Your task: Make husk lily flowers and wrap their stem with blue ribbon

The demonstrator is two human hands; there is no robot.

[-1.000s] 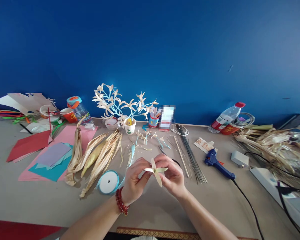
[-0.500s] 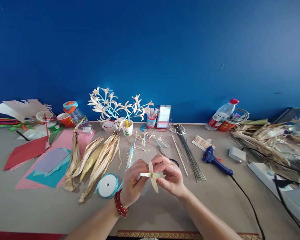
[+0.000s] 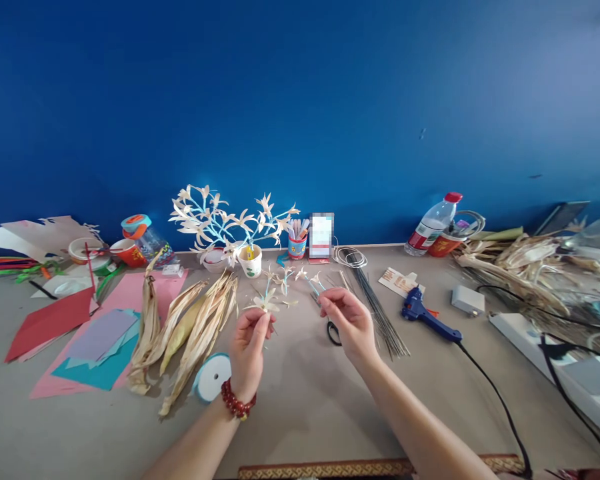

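My left hand (image 3: 249,347), with a red bead bracelet on the wrist, pinches a pale corn-husk flower (image 3: 266,301) by its underside between thumb and fingers. To its right, my right hand (image 3: 349,325) is apart from that flower, its thumb and fingertips drawn together. Whether anything is between those fingertips I cannot make out. Just beyond them lies a small blue-stemmed flower sprig (image 3: 316,283). The black scissors handle (image 3: 334,333) shows beside my right hand; the rest is partly covered. More small flower sprigs (image 3: 285,279) lie beyond my left hand.
Dried corn husks (image 3: 200,350), a ribbon roll (image 3: 215,377) and coloured paper (image 3: 100,333) are on the left. Flower branches stand in a white cup (image 3: 251,263) at the back. Wires (image 3: 380,310), a blue glue gun (image 3: 427,317) with its cable and a power strip (image 3: 520,340) are on the right.
My hands have separated. The left has carried the flower leftward and away from me; the right has let go of it and moved right, towards the sprigs and scissors.
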